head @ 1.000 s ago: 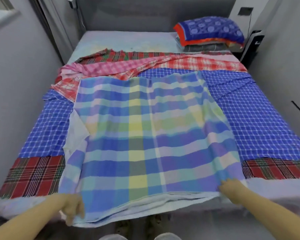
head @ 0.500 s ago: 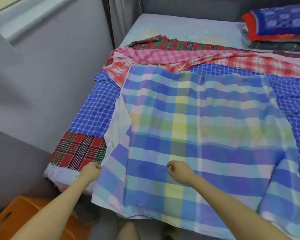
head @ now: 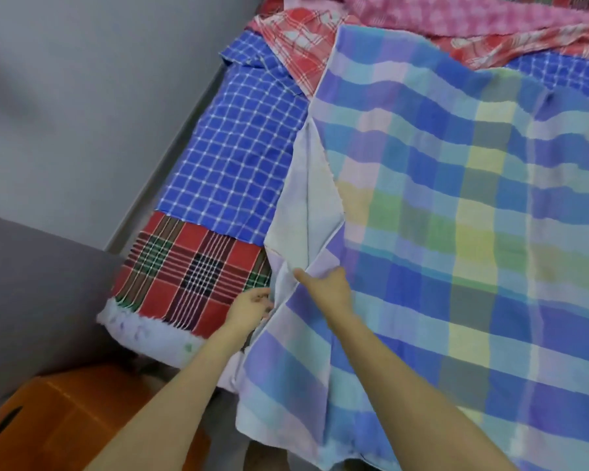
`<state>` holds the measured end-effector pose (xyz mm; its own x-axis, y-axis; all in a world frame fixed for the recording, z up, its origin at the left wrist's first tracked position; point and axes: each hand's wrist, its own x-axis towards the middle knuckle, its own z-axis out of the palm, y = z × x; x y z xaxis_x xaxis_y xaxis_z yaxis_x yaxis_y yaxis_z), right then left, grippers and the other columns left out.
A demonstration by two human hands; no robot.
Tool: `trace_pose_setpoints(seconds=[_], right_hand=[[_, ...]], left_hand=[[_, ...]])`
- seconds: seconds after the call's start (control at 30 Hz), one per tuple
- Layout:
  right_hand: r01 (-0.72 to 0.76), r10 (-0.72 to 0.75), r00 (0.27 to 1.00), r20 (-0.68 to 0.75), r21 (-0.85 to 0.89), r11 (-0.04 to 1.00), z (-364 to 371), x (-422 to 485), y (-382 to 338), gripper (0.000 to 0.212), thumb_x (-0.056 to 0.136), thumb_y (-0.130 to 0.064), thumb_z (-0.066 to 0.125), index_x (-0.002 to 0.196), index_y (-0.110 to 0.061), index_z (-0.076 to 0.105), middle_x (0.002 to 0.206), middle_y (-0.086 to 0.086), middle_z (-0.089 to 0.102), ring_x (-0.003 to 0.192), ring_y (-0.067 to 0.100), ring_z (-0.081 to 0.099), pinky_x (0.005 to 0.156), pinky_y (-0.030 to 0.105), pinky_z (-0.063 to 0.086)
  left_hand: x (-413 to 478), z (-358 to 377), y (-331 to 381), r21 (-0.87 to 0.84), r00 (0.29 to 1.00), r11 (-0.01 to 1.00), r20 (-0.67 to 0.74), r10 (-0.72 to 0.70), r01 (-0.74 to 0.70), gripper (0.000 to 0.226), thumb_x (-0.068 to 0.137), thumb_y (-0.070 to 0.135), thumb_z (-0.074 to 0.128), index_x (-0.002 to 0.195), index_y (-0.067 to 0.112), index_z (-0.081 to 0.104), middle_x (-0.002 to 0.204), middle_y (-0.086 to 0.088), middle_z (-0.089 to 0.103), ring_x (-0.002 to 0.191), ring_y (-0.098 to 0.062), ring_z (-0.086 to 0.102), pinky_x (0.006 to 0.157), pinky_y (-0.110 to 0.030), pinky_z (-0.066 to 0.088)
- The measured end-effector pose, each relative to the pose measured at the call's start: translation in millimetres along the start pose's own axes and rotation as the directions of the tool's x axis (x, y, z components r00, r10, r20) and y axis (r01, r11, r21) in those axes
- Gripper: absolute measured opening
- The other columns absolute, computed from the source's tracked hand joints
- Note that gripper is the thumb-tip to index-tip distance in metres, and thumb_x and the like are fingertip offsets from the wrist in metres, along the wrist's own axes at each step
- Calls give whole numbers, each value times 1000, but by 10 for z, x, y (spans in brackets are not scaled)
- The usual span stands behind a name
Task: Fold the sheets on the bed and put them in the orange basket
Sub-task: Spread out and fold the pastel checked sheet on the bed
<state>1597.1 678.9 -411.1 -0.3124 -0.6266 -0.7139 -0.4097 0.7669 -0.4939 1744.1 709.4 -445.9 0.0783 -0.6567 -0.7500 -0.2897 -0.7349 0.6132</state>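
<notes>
Pastel plaid woven sheet spread on bed, rumpled left edge turned back, white underside showing; right hand pinches that fold, left hand touches edge, grip unclear. Rigid orange basket on floor.

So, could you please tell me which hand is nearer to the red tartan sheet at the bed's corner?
Left. The left hand is at the right edge of the red tartan sheet; the right hand is further right, pinching the pastel plaid sheet.
</notes>
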Motion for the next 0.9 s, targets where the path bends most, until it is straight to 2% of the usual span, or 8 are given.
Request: trace_pose_setpoints(seconds=[0.1,0.23,0.33,0.43,0.5,0.63,0.77,0.9], right_hand=[[-30,18,997,-74,-168,985,281,54,-39,82,67,-64,70,119,-6,44,115,10,60,110,31,58,88,37,45],[68,-146,982,-119,-499,864,407,129,79,35,84,-34,60,109,-9,57,112,11,62,104,32,60,81,33,46],[118,-185,972,-145,-379,918,81,198,259,10,82,-15,57,83,-7,63,80,12,62,80,29,60,62,31,39],[102,-182,929,-324,-247,964,-591,214,614,29,79,-9,60,53,-9,47,49,6,40,58,22,44,47,32,28],[5,-107,911,-398,-249,969,-1009,244,832,33,79,-9,61,51,-8,43,49,8,39,55,24,42,48,31,28],[-114,-30,951,-309,-437,892,-1212,336,970,26,84,-26,59,91,-1,61,90,24,61,87,39,58,73,40,42],[192,-487,809,-328,-637,747,-885,206,741,44,82,-11,65,123,-1,54,109,25,60,98,43,56,84,47,42],[375,-376,926,40,-219,901,-425,-113,270,48,88,-40,61,127,-15,52,98,2,65,93,22,62,86,39,49]], left_hand=[[-110,137,-56,65,961,992,261,86,-107,22,83,-3,44,69,9,57,52,11,55,51,-2,47,56,-20,39],[-208,220,-298,183,891,945,419,175,-272,21,90,7,44,81,12,62,58,13,57,55,-2,49,66,-27,42],[-209,111,-341,217,944,931,222,245,-292,21,86,17,50,94,13,70,76,10,66,72,-11,59,75,-31,48],[-102,-34,-343,278,967,938,-91,239,-206,23,90,13,58,111,13,65,105,-2,64,95,-20,61,83,-31,47],[-49,-22,-304,263,985,956,-71,155,-131,29,91,20,59,119,13,57,108,-1,58,100,-23,58,85,-33,46],[-25,227,-160,-16,998,999,56,29,-28,23,86,20,67,106,10,59,96,-5,62,89,-22,59,85,-38,51],[-115,258,-101,-233,986,970,161,-32,70,21,83,7,69,103,4,66,100,-3,69,92,-20,65,84,-31,53],[-435,293,23,-410,934,911,341,110,42,29,81,1,67,107,14,66,100,1,73,93,-15,69,81,-26,55]])
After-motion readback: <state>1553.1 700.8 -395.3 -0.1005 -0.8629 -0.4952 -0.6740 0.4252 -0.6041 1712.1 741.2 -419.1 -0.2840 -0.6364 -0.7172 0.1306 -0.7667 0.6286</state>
